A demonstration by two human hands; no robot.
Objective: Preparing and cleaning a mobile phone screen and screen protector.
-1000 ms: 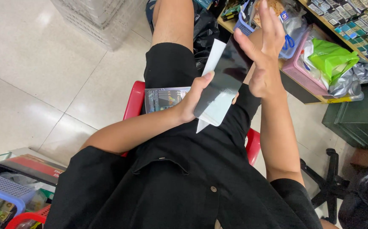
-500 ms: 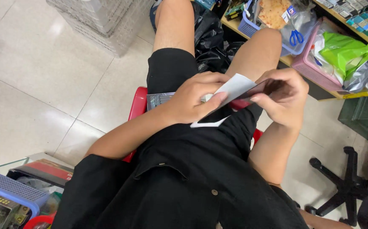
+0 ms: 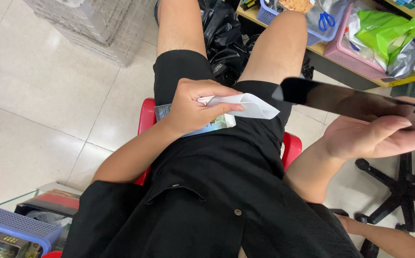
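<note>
On the lap, the left hand [image 3: 195, 107] is closed around a folded white paper wrapper [image 3: 245, 105], pinning a shiny packet [image 3: 207, 125] against the black shorts. To the side the right hand [image 3: 374, 138] lies open, palm up, a dark flat sheet [image 3: 341, 98] resting across its fingers. Beyond, a pink basket [image 3: 355, 59] holds a green bag [image 3: 384, 31].

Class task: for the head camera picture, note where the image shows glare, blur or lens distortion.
Head view: soft glare patches on the pale floor tiles; the dark flat panel on the right hand is smeared by blur; the left hand and white sleeve are sharper; wide-angle stretch at the edges.
</note>
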